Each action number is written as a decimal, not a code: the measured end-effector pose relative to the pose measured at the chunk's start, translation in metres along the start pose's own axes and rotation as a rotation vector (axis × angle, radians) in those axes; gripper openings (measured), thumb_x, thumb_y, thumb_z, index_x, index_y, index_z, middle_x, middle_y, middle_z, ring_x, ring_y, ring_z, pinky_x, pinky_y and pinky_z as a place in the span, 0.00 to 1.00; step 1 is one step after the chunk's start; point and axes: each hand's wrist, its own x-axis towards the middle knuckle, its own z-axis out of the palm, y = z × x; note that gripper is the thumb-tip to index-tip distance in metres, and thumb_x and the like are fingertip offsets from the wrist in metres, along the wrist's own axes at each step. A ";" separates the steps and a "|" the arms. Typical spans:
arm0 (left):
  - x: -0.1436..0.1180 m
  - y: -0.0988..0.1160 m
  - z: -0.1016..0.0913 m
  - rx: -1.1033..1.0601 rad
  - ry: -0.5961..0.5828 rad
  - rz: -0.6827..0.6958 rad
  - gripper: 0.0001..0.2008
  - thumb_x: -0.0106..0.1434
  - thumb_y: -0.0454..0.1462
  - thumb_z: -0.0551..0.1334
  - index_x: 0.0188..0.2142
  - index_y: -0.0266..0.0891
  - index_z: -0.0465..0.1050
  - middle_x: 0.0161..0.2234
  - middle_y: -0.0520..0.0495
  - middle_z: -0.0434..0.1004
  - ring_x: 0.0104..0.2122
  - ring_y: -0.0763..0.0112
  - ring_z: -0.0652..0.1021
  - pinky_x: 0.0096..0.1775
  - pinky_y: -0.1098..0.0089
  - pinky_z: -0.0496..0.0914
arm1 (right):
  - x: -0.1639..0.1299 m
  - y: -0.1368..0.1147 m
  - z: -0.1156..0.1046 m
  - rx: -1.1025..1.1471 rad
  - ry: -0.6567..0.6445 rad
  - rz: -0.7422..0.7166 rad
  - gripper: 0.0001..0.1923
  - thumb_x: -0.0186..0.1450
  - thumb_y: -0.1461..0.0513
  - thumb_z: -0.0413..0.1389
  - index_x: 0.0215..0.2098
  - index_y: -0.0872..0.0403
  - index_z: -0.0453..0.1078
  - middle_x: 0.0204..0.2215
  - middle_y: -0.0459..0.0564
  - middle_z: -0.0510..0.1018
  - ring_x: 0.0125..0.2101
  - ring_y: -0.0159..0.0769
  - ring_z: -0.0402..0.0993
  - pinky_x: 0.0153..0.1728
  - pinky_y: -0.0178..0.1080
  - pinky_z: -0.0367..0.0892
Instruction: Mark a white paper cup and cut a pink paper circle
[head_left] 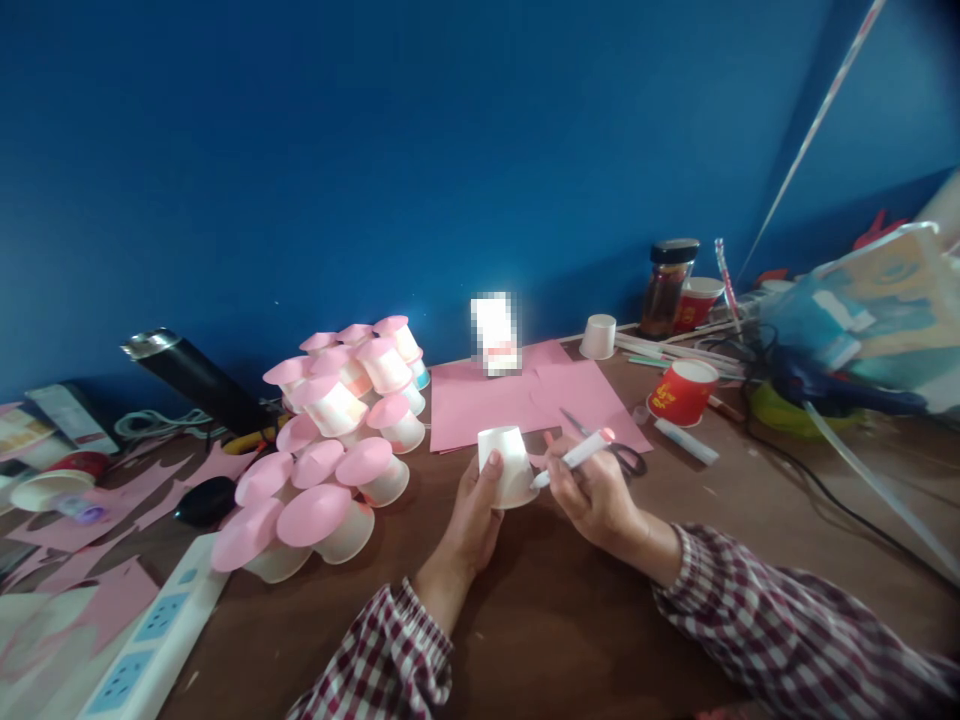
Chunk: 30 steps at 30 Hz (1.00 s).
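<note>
My left hand (478, 505) is wrapped round a white paper cup (510, 468), its thumb on the side facing me. The cup is upside down and slightly tilted, with its wide rim low. In my right hand (596, 490) is a white marker (586, 450) with a pinkish-red end pointing up. The marker's lower tip is at the cup's right edge, near the rim; whether it touches cannot be told. Scissors (628, 459) lie just behind my right hand, partly hidden by it. Pink paper sheets (487, 405) lie beyond the cup.
Several cups topped with pink paper cones (326, 465) stand at the left. A power strip (161, 625) and pink scraps (120, 600) lie further left, near a black flask (199, 380). Rightward are a red cup (682, 392), a marker cap or pen (686, 442), a jar (666, 290) and a black cable (832, 490).
</note>
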 end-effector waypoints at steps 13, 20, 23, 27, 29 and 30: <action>0.000 -0.002 -0.003 0.010 0.014 0.031 0.20 0.64 0.46 0.56 0.45 0.32 0.72 0.41 0.39 0.77 0.38 0.64 0.76 0.40 0.67 0.67 | 0.002 0.002 0.001 0.104 -0.050 0.015 0.06 0.64 0.65 0.48 0.29 0.54 0.62 0.20 0.44 0.68 0.20 0.30 0.65 0.25 0.32 0.62; 0.001 -0.003 -0.004 -0.005 0.042 0.010 0.20 0.63 0.47 0.55 0.42 0.33 0.73 0.38 0.41 0.78 0.37 0.65 0.76 0.40 0.68 0.67 | 0.002 0.001 0.001 0.112 -0.034 0.026 0.06 0.64 0.66 0.48 0.29 0.54 0.62 0.21 0.45 0.70 0.22 0.31 0.67 0.28 0.33 0.65; 0.001 -0.003 -0.003 -0.004 0.018 -0.002 0.21 0.64 0.48 0.55 0.43 0.32 0.73 0.39 0.40 0.77 0.38 0.63 0.76 0.42 0.66 0.67 | 0.002 0.000 0.001 0.082 -0.018 0.034 0.07 0.65 0.65 0.48 0.28 0.54 0.62 0.21 0.45 0.70 0.21 0.30 0.67 0.27 0.33 0.65; 0.000 -0.003 -0.003 0.001 0.008 -0.012 0.22 0.63 0.48 0.55 0.45 0.32 0.72 0.40 0.39 0.77 0.40 0.60 0.76 0.43 0.64 0.67 | 0.002 -0.001 -0.001 0.060 0.013 0.032 0.08 0.65 0.65 0.47 0.28 0.54 0.63 0.20 0.45 0.70 0.20 0.30 0.67 0.26 0.32 0.65; 0.001 -0.003 -0.003 -0.006 0.011 -0.015 0.22 0.63 0.49 0.56 0.45 0.32 0.72 0.41 0.39 0.77 0.40 0.60 0.76 0.43 0.64 0.67 | 0.002 -0.001 -0.001 0.056 0.018 0.032 0.08 0.65 0.65 0.48 0.28 0.54 0.63 0.20 0.46 0.71 0.21 0.31 0.68 0.26 0.32 0.65; 0.001 -0.003 -0.003 -0.009 0.011 -0.017 0.22 0.63 0.49 0.56 0.45 0.32 0.72 0.41 0.39 0.77 0.40 0.60 0.76 0.43 0.64 0.67 | 0.002 -0.001 -0.001 0.055 0.019 0.032 0.07 0.65 0.65 0.48 0.28 0.54 0.63 0.20 0.46 0.71 0.21 0.31 0.68 0.26 0.32 0.65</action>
